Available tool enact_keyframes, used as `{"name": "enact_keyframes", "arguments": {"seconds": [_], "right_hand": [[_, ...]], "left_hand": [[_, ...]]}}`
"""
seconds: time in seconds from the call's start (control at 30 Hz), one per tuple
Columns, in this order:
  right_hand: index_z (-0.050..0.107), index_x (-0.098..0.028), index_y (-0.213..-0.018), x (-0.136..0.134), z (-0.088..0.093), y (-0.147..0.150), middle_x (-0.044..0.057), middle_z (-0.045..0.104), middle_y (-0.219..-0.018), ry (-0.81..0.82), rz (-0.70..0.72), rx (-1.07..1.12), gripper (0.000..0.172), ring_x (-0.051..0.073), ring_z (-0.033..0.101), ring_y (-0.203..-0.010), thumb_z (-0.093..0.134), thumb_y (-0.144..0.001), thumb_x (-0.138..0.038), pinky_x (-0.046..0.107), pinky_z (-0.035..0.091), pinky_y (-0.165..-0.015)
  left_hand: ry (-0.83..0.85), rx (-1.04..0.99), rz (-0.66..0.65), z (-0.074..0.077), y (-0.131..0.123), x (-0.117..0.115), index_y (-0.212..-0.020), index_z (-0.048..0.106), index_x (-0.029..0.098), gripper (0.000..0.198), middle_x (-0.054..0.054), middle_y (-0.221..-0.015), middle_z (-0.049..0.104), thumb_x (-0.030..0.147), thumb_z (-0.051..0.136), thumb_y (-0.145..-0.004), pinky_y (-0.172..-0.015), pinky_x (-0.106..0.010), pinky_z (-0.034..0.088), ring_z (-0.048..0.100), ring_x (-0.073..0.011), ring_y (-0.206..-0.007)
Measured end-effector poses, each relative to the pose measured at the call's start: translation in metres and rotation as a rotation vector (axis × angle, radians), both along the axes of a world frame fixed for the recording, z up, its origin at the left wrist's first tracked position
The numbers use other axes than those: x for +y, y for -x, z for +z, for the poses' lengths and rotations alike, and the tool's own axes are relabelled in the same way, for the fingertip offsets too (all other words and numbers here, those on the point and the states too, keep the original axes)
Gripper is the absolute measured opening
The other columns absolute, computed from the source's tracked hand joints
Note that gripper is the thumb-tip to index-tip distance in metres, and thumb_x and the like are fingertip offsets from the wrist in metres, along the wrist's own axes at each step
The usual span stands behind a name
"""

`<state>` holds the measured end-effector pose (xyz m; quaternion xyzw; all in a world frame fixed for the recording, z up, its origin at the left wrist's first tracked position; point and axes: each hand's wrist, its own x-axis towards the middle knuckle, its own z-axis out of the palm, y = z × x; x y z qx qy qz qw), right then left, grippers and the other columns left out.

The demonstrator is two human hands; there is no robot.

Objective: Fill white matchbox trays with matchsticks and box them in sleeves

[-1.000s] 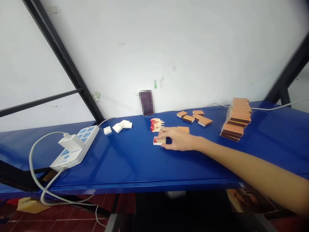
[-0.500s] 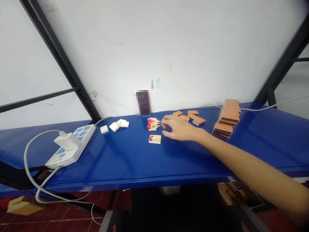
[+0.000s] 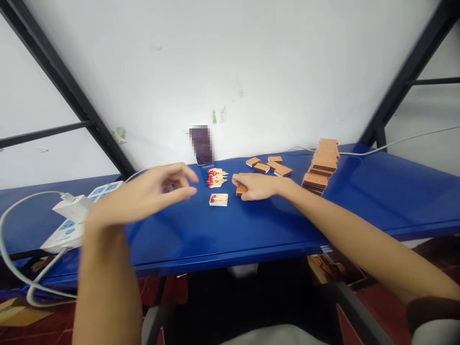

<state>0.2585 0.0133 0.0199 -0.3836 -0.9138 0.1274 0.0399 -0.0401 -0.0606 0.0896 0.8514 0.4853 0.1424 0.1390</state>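
My right hand (image 3: pixel 258 185) is closed on an orange matchbox cover (image 3: pixel 240 190), partly hidden by the fingers, low over the table or on it; I cannot tell which. To its left lies a white matchbox tray (image 3: pixel 219 200) with several red-tipped matches in it. A heap of loose matches (image 3: pixel 217 178) is just behind that tray. In the air to the left, my left hand (image 3: pixel 153 191) is empty, thumb and fingers apart, slightly blurred. It covers the spot where several white trays lay.
Several orange matchboxes (image 3: pixel 270 166) are scattered behind my right hand. Stacked orange covers (image 3: pixel 321 165) stand to the right. A phone-like dark thing, pixelated (image 3: pixel 202 145), leans on the wall. On the left is a power strip (image 3: pixel 68 235) with a charger (image 3: pixel 72 209) and cables.
My left hand has come into view from the left. The right hand, empty-looking before, now holds an orange matchbox cover. The camera view has shifted slightly.
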Motion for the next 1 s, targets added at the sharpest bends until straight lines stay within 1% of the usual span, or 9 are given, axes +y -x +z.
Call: {"name": "enact_keyframes", "arguments": {"seconds": [0.1, 0.17, 0.27, 0.33, 0.47, 0.53, 0.63, 0.8, 1.0], "right_hand": [[0.041, -0.023, -0.101, -0.006, 0.000, 0.006, 0.003, 0.056, -0.089, 0.081, 0.067, 0.060, 0.034, 0.019, 0.051, -0.073, 0.059, -0.073, -0.030, 0.029, 0.035, -0.060], [0.041, -0.024, -0.107, -0.010, 0.001, 0.008, 0.002, 0.057, -0.088, 0.095, 0.088, 0.071, 0.041, 0.020, 0.052, -0.073, 0.060, -0.071, -0.029, 0.029, 0.036, -0.059], [0.043, -0.024, -0.115, -0.014, 0.002, 0.010, 0.004, 0.059, -0.093, 0.072, 0.103, 0.083, 0.048, 0.022, 0.054, -0.077, 0.061, -0.070, -0.028, 0.030, 0.037, -0.061], [0.045, -0.024, -0.117, -0.017, 0.001, 0.012, 0.006, 0.060, -0.098, 0.046, 0.116, 0.104, 0.050, 0.023, 0.056, -0.081, 0.061, -0.070, -0.026, 0.031, 0.039, -0.063], [0.046, -0.024, -0.118, -0.020, -0.002, 0.015, 0.007, 0.060, -0.110, 0.023, 0.167, 0.156, 0.050, 0.025, 0.057, -0.093, 0.061, -0.070, -0.024, 0.033, 0.043, -0.070], [0.045, -0.024, -0.117, -0.020, -0.003, 0.017, 0.007, 0.059, -0.111, 0.020, 0.184, 0.171, 0.049, 0.025, 0.057, -0.094, 0.062, -0.071, -0.024, 0.033, 0.043, -0.071], [0.045, -0.024, -0.113, -0.021, -0.002, 0.017, 0.006, 0.060, -0.106, 0.022, 0.194, 0.180, 0.046, 0.023, 0.056, -0.086, 0.062, -0.071, -0.025, 0.032, 0.041, -0.067], [0.045, -0.023, -0.112, -0.018, 0.000, 0.016, 0.003, 0.057, -0.092, 0.068, 0.191, 0.169, 0.046, 0.019, 0.051, -0.074, 0.062, -0.070, -0.026, 0.029, 0.037, -0.061], [0.046, -0.024, -0.116, -0.011, -0.004, 0.012, -0.001, 0.053, -0.084, 0.064, 0.194, 0.188, 0.052, 0.016, 0.049, -0.072, 0.065, -0.067, -0.023, 0.027, 0.037, -0.061]], "left_hand": [[0.182, 0.197, -0.049, -0.020, -0.022, 0.045, -0.135, 0.050, 0.021, 0.077, -0.003, -0.087, 0.067, 0.060, 0.067, -0.071, -0.063, -0.028, 0.044, 0.061, -0.0188, -0.071], [0.224, 0.246, -0.084, -0.040, -0.027, 0.065, -0.132, 0.052, 0.020, 0.078, -0.001, -0.079, 0.064, 0.064, 0.068, -0.069, -0.060, -0.027, 0.041, 0.058, -0.0178, -0.066], [0.126, 0.170, -0.114, -0.064, -0.025, 0.072, -0.123, 0.057, 0.020, 0.065, 0.001, -0.071, 0.056, 0.066, 0.061, -0.077, -0.056, -0.026, 0.035, 0.052, -0.0151, -0.059], [0.079, 0.121, -0.156, -0.071, -0.023, 0.067, -0.122, 0.057, 0.021, 0.062, 0.003, -0.066, 0.051, 0.064, 0.061, -0.079, -0.055, -0.025, 0.033, 0.048, -0.0139, -0.057], [0.018, 0.046, -0.229, -0.074, -0.027, 0.059, -0.125, 0.057, 0.021, 0.058, 0.006, -0.061, 0.042, 0.058, 0.063, -0.081, -0.054, -0.024, 0.030, 0.040, -0.0119, -0.053], [-0.012, 0.018, -0.256, -0.075, -0.032, 0.058, -0.115, 0.062, 0.020, 0.046, 0.006, -0.059, 0.039, 0.052, 0.062, -0.083, -0.054, -0.024, 0.028, 0.036, -0.0108, -0.052], [-0.042, -0.015, -0.268, -0.079, -0.037, 0.058, -0.103, 0.064, 0.018, 0.035, 0.007, -0.057, 0.038, 0.047, 0.064, -0.082, -0.054, -0.024, 0.026, 0.033, -0.0100, -0.052], [-0.073, -0.029, -0.245, -0.084, -0.042, 0.057, -0.096, 0.063, 0.018, 0.034, 0.007, -0.057, 0.040, 0.049, 0.066, -0.081, -0.053, -0.024, 0.026, 0.034, -0.0098, -0.051], [-0.011, -0.052, -0.240, -0.081, -0.047, 0.053, -0.089, 0.061, 0.017, 0.040, 0.005, -0.058, 0.049, 0.055, 0.066, -0.080, -0.053, -0.024, 0.030, 0.040, -0.0102, -0.051]]}}
